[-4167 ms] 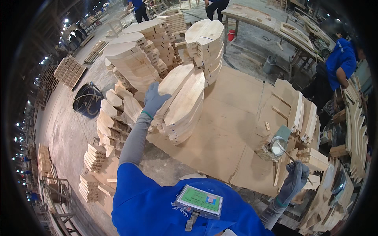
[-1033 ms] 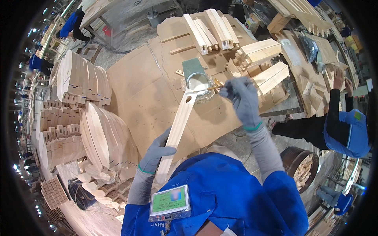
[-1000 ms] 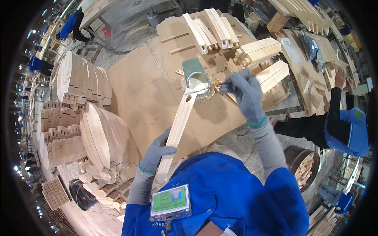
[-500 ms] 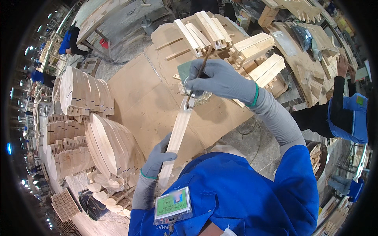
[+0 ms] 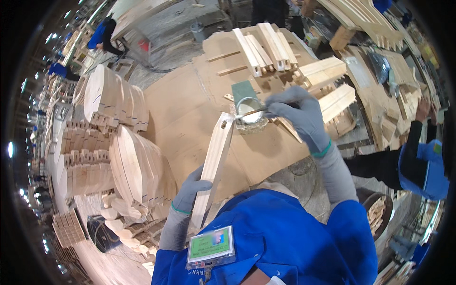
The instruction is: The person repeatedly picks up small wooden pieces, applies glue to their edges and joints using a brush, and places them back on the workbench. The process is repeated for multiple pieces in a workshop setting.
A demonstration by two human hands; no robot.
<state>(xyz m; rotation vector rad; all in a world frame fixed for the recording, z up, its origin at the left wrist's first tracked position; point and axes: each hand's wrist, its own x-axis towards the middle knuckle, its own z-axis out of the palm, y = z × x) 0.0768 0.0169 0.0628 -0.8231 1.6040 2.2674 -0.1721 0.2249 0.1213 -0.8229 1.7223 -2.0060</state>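
Note:
My left hand [image 5: 190,192], in a grey glove, is closed round the lower part of a pale wooden bar [image 5: 214,164]. The bar tilts up and away, with an oval slot near its far end. In my gloved right hand [image 5: 301,118] I grip a thin brush [image 5: 255,113], held nearly level. Its whitish tip is at the side edge of the bar's far end. Just under the brush stands an open can [image 5: 249,104] with white stuff inside and crusted residue round it. A green block [image 5: 242,89] lies right behind the can.
Brown cardboard [image 5: 175,104] covers the work surface. Wooden bars [image 5: 273,45] lie at its far side, and more bars [image 5: 335,102] to the right. Stacks of curved wooden panels [image 5: 137,166] stand at the left. A co-worker [image 5: 420,161] is at a table on the right.
My right hand has moved right and lowered the brush from upright to nearly level, taking its tip from the slot to the bar's side edge. The bar has turned in my left hand.

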